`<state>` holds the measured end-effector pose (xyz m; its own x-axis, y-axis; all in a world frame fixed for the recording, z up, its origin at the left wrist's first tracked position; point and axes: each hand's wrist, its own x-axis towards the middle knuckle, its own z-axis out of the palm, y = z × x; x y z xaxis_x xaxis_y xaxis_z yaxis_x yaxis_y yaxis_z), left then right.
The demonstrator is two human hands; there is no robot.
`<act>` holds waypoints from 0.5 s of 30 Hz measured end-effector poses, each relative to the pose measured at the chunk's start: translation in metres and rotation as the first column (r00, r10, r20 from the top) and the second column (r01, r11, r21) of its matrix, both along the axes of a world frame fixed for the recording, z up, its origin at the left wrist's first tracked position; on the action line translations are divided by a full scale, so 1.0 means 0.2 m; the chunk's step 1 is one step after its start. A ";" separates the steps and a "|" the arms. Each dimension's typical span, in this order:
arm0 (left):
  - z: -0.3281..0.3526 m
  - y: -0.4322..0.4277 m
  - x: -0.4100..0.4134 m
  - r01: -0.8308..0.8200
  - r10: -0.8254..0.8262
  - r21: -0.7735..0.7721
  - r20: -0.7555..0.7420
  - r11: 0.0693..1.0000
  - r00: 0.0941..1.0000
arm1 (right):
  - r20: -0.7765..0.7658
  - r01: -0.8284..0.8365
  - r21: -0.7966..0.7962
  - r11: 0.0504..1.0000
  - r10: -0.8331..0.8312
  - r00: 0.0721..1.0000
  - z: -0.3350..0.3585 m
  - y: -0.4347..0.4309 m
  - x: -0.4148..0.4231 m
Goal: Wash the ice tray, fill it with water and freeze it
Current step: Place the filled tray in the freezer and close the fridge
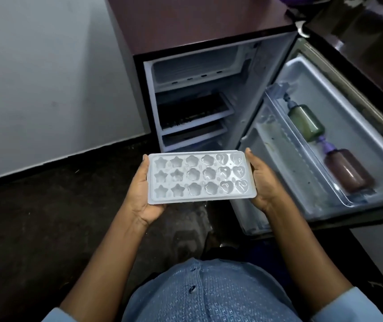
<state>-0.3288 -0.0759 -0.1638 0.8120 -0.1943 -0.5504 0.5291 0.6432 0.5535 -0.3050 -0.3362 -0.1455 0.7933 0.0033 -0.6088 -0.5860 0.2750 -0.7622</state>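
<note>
A white plastic ice tray [201, 177] with star, flower and heart shaped cells is held level in front of me, above the dark floor. My left hand [142, 194] grips its left end from below and the side. My right hand [262, 180] grips its right end, thumb at the far corner. The cells glisten, and I cannot tell how full they are. Just beyond the tray stands a small maroon fridge [185, 26] with its door swung open to the right. Its freezer compartment [197, 66] at the top is open and holds nothing.
The open door [339, 112] juts toward me on the right; its shelf holds a green bottle [305, 122] and a brown bottle [346, 173] lying down. Dark shelves [192, 112] sit below the freezer. A white wall [46, 77] stands on the left.
</note>
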 end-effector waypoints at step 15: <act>0.04 -0.10 0.37 -0.199 0.200 0.064 -0.006 0.978 0.980 | 0.130 0.006 -0.018 1.000 -0.003 0.991 0.04 -0.06 0.46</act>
